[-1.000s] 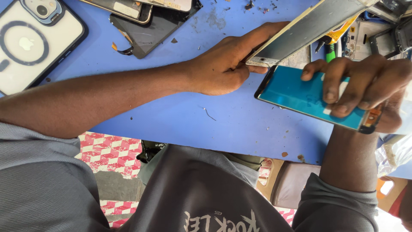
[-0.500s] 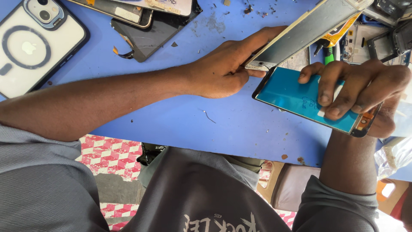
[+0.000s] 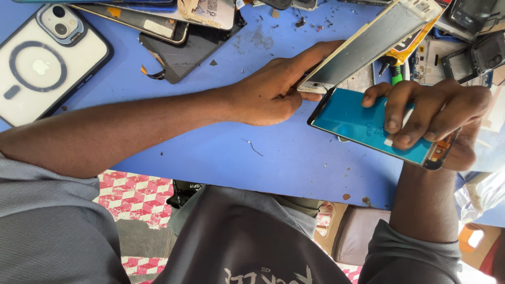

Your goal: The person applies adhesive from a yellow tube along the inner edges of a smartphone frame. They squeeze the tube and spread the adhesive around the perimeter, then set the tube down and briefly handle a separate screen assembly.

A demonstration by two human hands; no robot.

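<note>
Two phone parts are in my hands above the blue table (image 3: 221, 152). My left hand (image 3: 273, 89) has a closed grip on the bottom end of a long phone frame (image 3: 368, 44), which slants up and away from it. My right hand (image 3: 436, 113) clasps a screen panel (image 3: 352, 118) with a teal film, fingers on top, just below the frame. A white phone (image 3: 50, 63) lies well beyond my left forearm.

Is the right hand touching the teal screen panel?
Touching. The head view shows the right hand with fingers pressed on the teal screen panel and gripping its far end.
</note>
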